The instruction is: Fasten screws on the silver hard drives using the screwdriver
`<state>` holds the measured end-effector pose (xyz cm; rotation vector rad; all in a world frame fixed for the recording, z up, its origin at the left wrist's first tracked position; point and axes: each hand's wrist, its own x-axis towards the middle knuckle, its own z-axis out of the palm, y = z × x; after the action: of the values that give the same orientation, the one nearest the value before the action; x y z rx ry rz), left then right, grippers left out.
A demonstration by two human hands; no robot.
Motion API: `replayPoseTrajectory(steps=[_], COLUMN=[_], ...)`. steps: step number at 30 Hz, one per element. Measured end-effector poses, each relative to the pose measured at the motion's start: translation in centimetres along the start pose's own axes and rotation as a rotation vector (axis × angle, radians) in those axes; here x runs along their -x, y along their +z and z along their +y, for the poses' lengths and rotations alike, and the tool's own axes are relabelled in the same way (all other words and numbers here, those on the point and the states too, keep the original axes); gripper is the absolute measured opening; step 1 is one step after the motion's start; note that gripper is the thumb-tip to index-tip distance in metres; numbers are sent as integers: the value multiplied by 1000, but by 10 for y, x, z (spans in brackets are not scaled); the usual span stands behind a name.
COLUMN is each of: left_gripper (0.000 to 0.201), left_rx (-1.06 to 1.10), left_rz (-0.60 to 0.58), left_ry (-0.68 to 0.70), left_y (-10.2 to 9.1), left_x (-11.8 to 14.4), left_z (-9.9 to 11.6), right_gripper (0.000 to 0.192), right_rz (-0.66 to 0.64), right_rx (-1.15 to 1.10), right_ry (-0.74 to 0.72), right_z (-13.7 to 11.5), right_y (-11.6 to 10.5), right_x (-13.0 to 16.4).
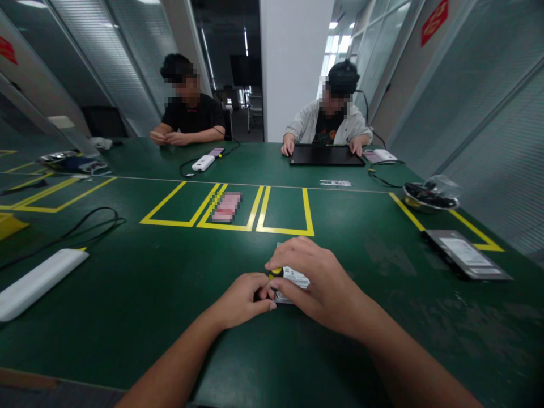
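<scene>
A small metal hard drive (297, 277) with a white printed label lies on the green table in front of me, partly covered by my hands. My right hand (317, 277) arches over it, thumb and fingers closed around a yellow-and-black screwdriver handle (276, 272). The screwdriver's lower end is hidden. On the drive's left side is my left hand (249, 297), its fingers curled and its thumb by the near left edge. Those fingertips are partly hidden beside the handle, where they appear to grip the drive.
Another, larger drive (467, 255) lies at right near a metal bowl (431, 198) of dark parts. Yellow tape (225, 226) frames a pink card-like item (227, 207). A white power bank (42, 283) with a cable lies left. Across sit two people, one holding a black panel (327, 155).
</scene>
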<state>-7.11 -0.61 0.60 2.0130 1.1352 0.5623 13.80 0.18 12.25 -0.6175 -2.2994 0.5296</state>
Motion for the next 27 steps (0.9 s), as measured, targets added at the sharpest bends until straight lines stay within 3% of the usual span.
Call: replayPoseTrajectory(steps=[27], left_gripper=[16], left_rx=[-11], left_rz=[-11], left_ry=[-15], left_y=[-3], left_x=[0], left_z=[5], right_gripper=[22], right_rz=[-17], right_rx=[-48], right_ry=[-32], right_z=[0], right_y=[-1], right_x=[-1])
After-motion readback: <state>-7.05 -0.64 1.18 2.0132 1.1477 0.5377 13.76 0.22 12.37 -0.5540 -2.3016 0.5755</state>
